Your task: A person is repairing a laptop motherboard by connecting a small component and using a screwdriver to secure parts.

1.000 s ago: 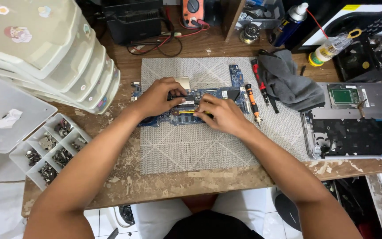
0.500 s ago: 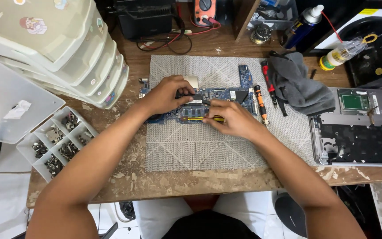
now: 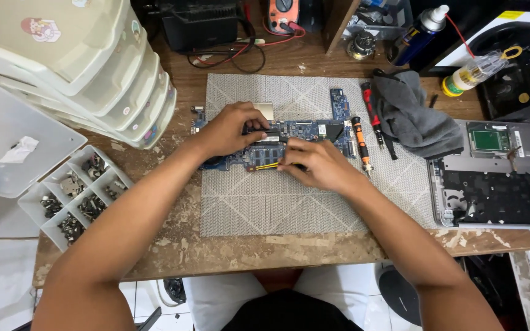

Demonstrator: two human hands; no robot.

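Presently, I note the blue laptop motherboard (image 3: 305,132) lying flat on the grey patterned work mat (image 3: 314,202), near the mat's upper middle, on the worn wooden bench (image 3: 154,245). My left hand (image 3: 231,129) rests on the board's left part, fingers curled down onto it, pressing rather than gripping. My right hand (image 3: 317,162) is closed narrowly around a yellow-tipped tool (image 3: 268,165), its tip touching the board's lower edge beside the memory module (image 3: 265,153). Just right of the board lie an orange-handled screwdriver (image 3: 361,144) and a red-handled screwdriver (image 3: 372,119), then a crumpled grey cloth (image 3: 415,116). Further right sits the opened laptop base (image 3: 498,175). At the far left, a compartmented screw tray (image 3: 72,196) sits below stacked plastic drawers (image 3: 75,67).
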